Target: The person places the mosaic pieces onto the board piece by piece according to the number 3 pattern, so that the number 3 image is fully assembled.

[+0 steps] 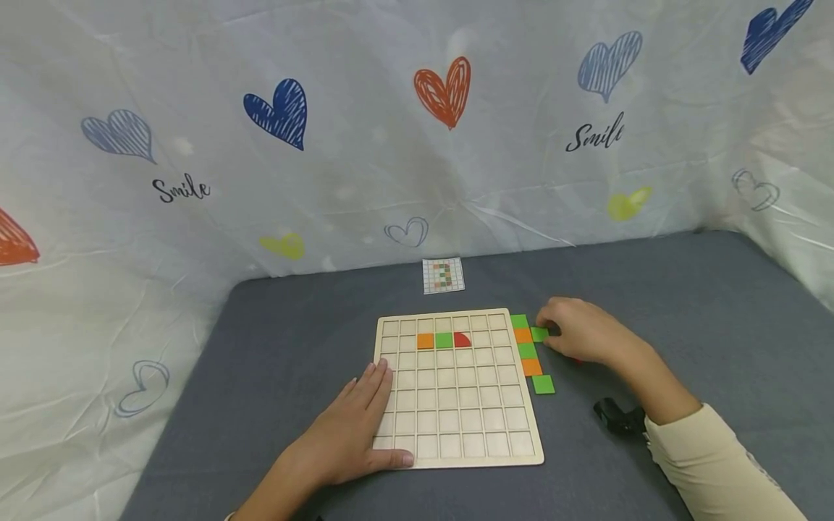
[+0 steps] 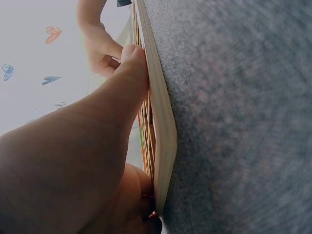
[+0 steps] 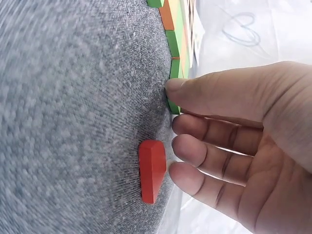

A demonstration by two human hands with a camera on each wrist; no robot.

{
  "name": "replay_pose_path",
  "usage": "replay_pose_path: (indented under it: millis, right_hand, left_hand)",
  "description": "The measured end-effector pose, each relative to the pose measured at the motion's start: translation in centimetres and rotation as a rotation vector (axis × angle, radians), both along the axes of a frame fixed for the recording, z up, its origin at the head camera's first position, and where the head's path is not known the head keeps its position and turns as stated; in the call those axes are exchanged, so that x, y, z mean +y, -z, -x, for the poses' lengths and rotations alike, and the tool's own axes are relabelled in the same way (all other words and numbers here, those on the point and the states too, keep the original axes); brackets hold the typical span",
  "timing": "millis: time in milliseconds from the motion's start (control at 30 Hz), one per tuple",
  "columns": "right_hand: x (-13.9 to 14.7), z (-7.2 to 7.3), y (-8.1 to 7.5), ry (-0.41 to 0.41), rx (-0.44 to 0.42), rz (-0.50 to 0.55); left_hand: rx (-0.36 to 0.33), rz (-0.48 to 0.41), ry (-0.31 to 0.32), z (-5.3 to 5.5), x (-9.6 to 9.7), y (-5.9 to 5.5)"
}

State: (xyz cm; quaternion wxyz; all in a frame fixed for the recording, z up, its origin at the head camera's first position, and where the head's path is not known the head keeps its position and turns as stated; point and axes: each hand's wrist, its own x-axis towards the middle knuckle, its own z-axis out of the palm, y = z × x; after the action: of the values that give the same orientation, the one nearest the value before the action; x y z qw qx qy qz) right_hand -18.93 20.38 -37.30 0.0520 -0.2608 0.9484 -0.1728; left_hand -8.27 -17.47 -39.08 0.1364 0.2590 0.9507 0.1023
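A pale wooden grid board [image 1: 447, 399] lies on the grey cloth. My left hand [image 1: 347, 428] rests on its left side, fingers straight along the edge and thumb on the near corner. In one row of the grid sit an orange square [image 1: 426, 341], a green square [image 1: 444, 340] and a red quarter-circle [image 1: 462, 339]. Beyond the board's right edge, my right hand [image 1: 582, 331] pinches a green square tile [image 1: 539, 334] at the cloth; its index finger is hidden in the right wrist view. A red piece [image 3: 153, 171] lies beneath that hand's other fingers.
Green and orange tiles [image 1: 532, 367] line the board's right edge, with another green tile [image 1: 544, 384] nearer. A small pattern card [image 1: 444, 276] lies beyond the board. Behind the table hangs a white curtain [image 1: 352, 159] with printed hearts.
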Motion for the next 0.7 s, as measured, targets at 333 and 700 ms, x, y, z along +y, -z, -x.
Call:
replay_pose_path:
  millis: [333, 700]
  right_hand:
    - [-0.01, -0.01, 0.04, -0.009, 0.002, -0.005]
    - [0.0, 0.15, 0.09, -0.03, 0.039, 0.028]
  left_hand:
    - [-0.003, 0.004, 0.0, 0.0, 0.01, 0.01]
    - [0.002, 0.0, 0.0, 0.0, -0.04, 0.02]
